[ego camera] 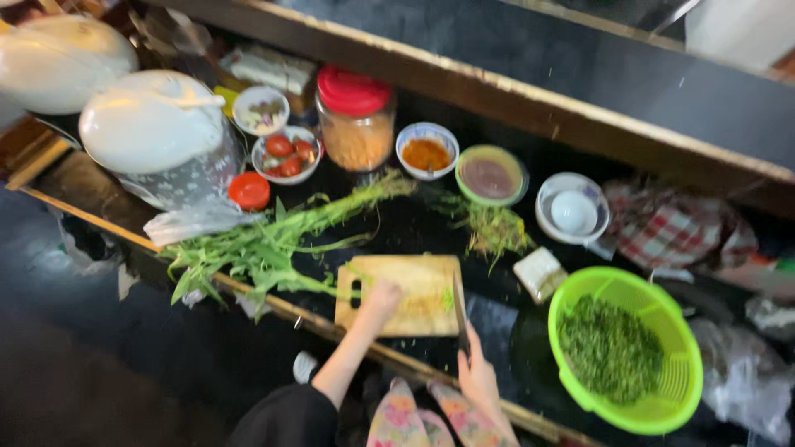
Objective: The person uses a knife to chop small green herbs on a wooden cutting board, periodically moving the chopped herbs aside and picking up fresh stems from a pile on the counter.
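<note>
The left hand (382, 296) presses limp, light greens (273, 240) onto the cutting board (406, 291); the right hand (474, 372) is closed round the knife (460, 310) handle at the board's right edge.

Left hand (383, 296) rests on wooden cutting board (414, 281); right hand (476, 377) grips knife (460, 310).

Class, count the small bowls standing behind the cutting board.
5, in a row: bowl of scraps, tomato bowl, orange-paste bowl, green-rimmed bowl, egg bowl. Others may be hidden.

High head view, facing down
</note>
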